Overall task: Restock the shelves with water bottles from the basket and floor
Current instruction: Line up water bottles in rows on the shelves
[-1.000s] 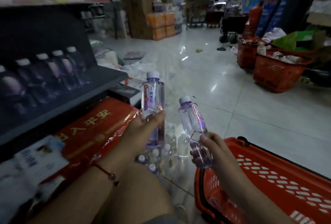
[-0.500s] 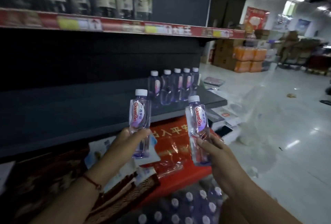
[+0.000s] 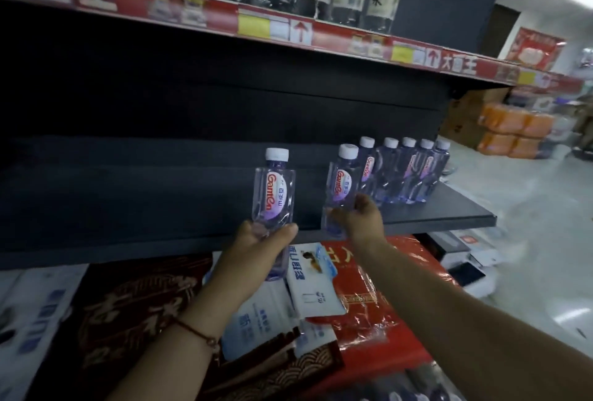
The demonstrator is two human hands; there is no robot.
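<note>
I hold two small clear water bottles with white caps and red-lettered labels. My left hand [image 3: 256, 248] grips one bottle [image 3: 273, 190] by its lower half, upright, in front of the dark shelf [image 3: 144, 201]. My right hand [image 3: 359, 217] grips the second bottle [image 3: 341, 185] near its base, close to the shelf's front edge. Just right of it, a row of several matching bottles [image 3: 404, 173] stands on the shelf near its right end. The basket is out of view.
An upper shelf [image 3: 288, 28] with red price strips carries dark tall bottles. Below the dark shelf lie red wrapped packs [image 3: 378, 298], white cartons [image 3: 35, 314] and a dark patterned box [image 3: 138, 311]. Orange packs [image 3: 513, 134] are stacked on the floor at far right.
Both hands have carried their bottles up and forward toward the dark shelf. The right bottle now sits next to the standing row. My view has turned from the floor to the shelf.
</note>
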